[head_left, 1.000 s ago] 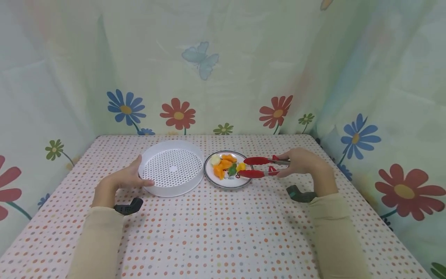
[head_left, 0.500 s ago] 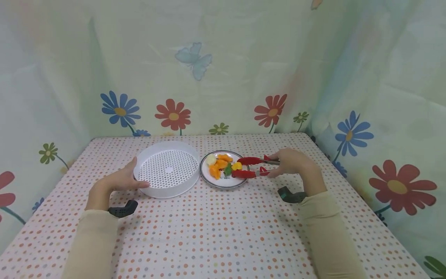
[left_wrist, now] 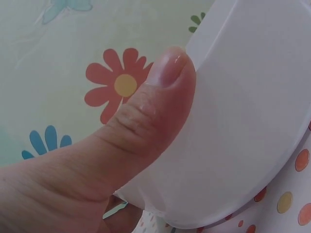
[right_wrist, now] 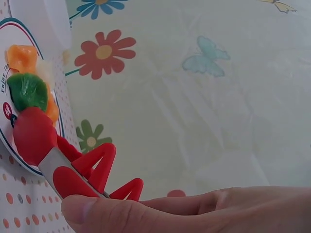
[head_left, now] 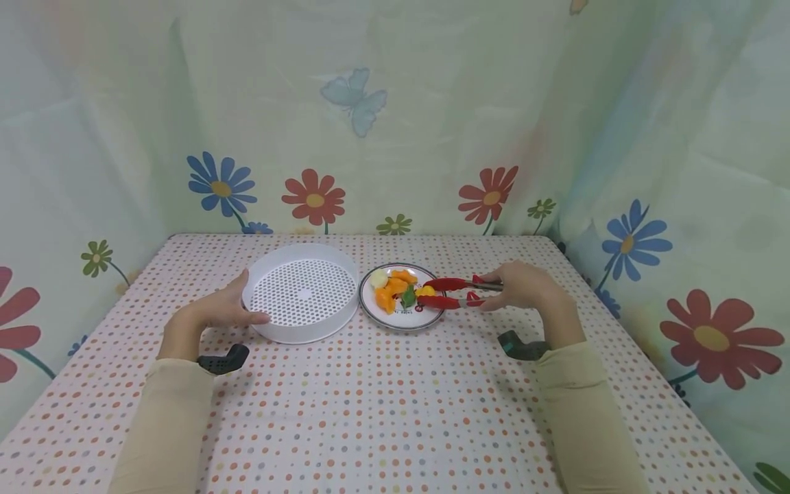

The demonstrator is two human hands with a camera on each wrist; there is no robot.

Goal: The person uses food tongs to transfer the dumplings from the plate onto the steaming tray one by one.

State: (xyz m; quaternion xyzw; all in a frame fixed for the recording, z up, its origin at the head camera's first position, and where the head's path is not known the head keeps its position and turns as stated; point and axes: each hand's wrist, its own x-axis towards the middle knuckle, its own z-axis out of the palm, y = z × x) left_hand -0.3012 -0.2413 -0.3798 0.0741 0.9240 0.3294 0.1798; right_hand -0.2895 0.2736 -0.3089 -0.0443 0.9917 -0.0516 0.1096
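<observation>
My right hand (head_left: 521, 287) grips red-tipped tongs (head_left: 453, 293), whose tips close on a small yellow piece (head_left: 425, 291) on the round plate (head_left: 426, 321). Orange pieces (head_left: 390, 293), a green piece (head_left: 409, 297) and a pale piece (head_left: 378, 278) also lie on the plate. In the right wrist view the tongs (right_wrist: 58, 160) reach over the plate rim (right_wrist: 29, 165) beside the green piece (right_wrist: 26, 90). My left hand (head_left: 225, 312) holds the left wall of a white perforated round tray (head_left: 302, 293); in the left wrist view the thumb (left_wrist: 146, 121) presses its white wall (left_wrist: 243, 121).
The tray and plate stand side by side on a polka-dot tablecloth (head_left: 382, 412). Flower-print curtains (head_left: 395, 123) close off the back and both sides. The table's back edge runs just behind the tray.
The tongs' tips have come together around the yellow piece on the plate. My left hand has stayed on the tray's wall.
</observation>
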